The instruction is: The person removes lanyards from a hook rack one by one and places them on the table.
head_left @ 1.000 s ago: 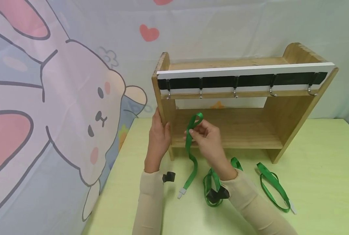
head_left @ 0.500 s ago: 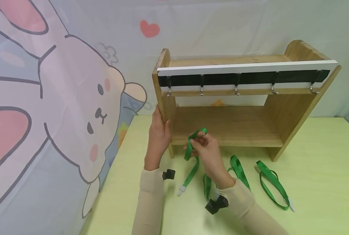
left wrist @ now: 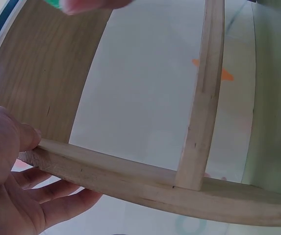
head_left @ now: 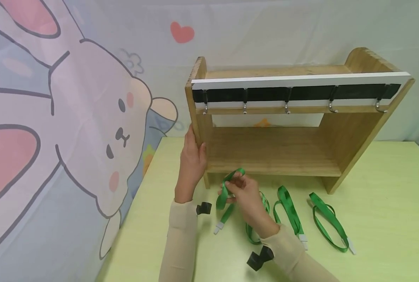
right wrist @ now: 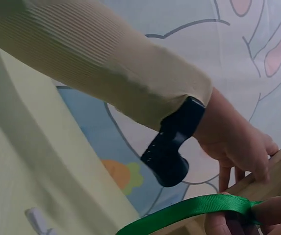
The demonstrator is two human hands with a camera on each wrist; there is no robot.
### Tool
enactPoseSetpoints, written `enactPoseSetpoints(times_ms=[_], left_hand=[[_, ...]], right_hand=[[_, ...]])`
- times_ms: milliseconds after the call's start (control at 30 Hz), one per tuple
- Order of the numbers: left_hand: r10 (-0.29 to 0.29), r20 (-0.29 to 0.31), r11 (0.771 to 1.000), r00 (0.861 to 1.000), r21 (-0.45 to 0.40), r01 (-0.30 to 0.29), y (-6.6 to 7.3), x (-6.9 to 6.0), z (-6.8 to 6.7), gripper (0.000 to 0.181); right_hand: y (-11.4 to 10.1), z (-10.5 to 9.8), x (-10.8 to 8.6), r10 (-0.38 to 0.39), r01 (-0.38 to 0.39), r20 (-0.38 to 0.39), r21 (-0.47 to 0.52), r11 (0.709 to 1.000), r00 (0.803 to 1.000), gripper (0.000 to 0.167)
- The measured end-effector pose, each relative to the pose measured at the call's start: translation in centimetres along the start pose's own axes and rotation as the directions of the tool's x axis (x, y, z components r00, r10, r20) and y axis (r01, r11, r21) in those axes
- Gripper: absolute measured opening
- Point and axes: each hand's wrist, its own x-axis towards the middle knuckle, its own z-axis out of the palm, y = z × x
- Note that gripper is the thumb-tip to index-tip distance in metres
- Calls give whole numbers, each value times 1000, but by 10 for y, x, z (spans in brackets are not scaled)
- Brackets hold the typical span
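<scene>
My left hand (head_left: 192, 162) grips the left side panel of a wooden rack (head_left: 273, 152). In the left wrist view the thumb lies on one face of the panel (left wrist: 125, 171), the fingers on the other. My right hand (head_left: 247, 196) pinches a green lanyard (head_left: 222, 199) between thumb and fingers, in front of the rack's lower left. Its upper part forms a loop above the fingers, and its white clip end (head_left: 218, 228) hangs low near the table. The right wrist view shows the green ribbon (right wrist: 179, 209) curving away from the pinching fingers.
Several metal hooks (head_left: 287, 107) line a black strip (head_left: 266, 94) across the rack's upper front. More green lanyards lie on the table, one (head_left: 289, 209) right of my right forearm, another (head_left: 329, 221) farther right. A third (head_left: 252, 234) is partly hidden behind that forearm.
My right hand has moved down with the lanyard, away from the rack's opening towards the table. More of the lanyards on the table shows now. The left hand keeps its grip on the panel.
</scene>
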Motion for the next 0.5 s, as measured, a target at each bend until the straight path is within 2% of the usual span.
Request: enactPoseSetpoints(times_ms=[200, 500], left_hand=[[-2, -2, 1000, 1000, 3, 2, 0, 0, -1, 59], [-16, 5, 1000, 1000, 7, 16, 3, 0, -3, 60]], right_hand=[[14, -2, -3, 41, -40, 17, -46, 998, 999, 7], [37, -8, -2, 113, -104, 101, -92, 990, 988, 16]])
